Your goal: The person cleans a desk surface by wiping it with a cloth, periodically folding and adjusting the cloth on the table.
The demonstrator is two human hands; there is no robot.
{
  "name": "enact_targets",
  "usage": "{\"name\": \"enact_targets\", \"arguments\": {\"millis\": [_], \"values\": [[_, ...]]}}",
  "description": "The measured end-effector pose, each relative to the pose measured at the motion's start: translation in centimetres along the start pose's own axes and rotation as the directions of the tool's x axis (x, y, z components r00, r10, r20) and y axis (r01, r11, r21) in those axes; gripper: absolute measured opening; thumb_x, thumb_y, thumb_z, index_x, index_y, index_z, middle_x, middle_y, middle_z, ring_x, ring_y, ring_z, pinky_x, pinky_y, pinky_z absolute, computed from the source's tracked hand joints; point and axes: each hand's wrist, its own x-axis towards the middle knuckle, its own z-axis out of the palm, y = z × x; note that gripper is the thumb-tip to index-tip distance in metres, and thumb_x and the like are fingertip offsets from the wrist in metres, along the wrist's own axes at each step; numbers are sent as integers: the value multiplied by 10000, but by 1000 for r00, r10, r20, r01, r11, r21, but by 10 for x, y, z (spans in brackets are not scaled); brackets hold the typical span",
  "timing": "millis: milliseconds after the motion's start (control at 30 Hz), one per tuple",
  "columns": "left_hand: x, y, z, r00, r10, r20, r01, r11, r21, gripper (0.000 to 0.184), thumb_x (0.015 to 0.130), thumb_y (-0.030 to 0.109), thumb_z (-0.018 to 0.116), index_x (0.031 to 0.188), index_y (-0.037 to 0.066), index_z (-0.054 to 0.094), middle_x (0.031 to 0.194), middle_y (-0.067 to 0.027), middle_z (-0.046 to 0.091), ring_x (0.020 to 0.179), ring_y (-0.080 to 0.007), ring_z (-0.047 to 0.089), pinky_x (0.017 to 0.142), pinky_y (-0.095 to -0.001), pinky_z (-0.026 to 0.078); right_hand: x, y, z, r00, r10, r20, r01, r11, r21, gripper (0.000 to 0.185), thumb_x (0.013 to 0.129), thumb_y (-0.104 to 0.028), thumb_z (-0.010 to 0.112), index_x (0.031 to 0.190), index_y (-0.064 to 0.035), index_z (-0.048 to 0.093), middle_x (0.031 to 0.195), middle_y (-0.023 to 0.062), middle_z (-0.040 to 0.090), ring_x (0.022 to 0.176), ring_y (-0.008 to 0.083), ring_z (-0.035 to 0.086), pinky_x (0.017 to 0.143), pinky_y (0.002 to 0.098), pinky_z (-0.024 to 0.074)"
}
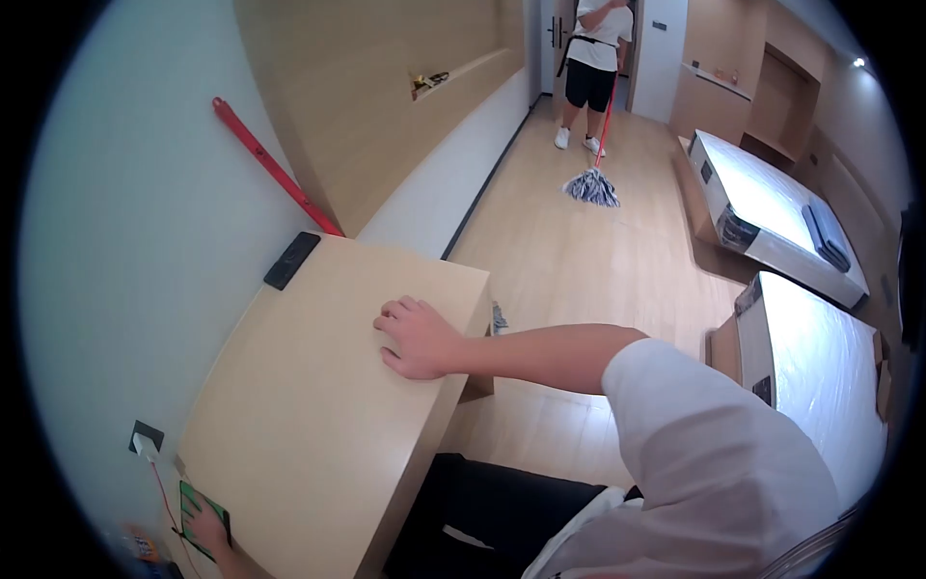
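Note:
My right hand [417, 338] rests on the pale wooden desk [328, 405] near its right edge, fingers apart and slightly bent, holding nothing. At the desk's near left corner, my left hand [204, 526] lies over a flat green cloth with a dark edge [220, 510], its fingers spread on it; part of the cloth is hidden under the hand. A black oblong object [292, 261] lies at the desk's back left edge, against the wall.
A red pole [275, 174] leans by the wall behind the desk. A white plug [145, 446] with a red cord sits in a wall socket. Across the room, a person [593, 58] stands with a mop [591, 187]. Two plastic-wrapped mattresses [762, 198] [820, 367] are on the right.

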Motion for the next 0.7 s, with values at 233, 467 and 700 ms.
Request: {"name": "enact_targets", "arguments": {"millis": [233,467,700], "values": [[-84,-22,22,997,44,-71,-49,997,-67,659,1106,562,291,1676,239,216,1699,-182,238,1550,-399,227,1232,-635,205,2,-5,-7,996,56,70,-54,998,-28,436,918,-320,628,1243,-29,639,1271,159,591,1210,330,531,1048,459,435],[-225,-47,-2,920,331,-209,-337,942,11,603,1117,416,308,1655,144,290,1643,-174,380,1522,-342,313,1264,-490,202,6,-2,-1,998,34,54,-31,998,-62,431,923,-341,603,1227,-38,637,1275,169,588,1223,333,528,1043,462,443],[-208,-40,-16,965,229,-126,-249,950,-185,628,1104,457,374,1654,166,293,1687,-186,280,1550,-377,262,1264,-531,200,8,-3,-3,995,74,71,-68,994,-85,468,921,-353,620,1285,-59,636,1315,156,587,1251,326,521,1071,458,431]]}}
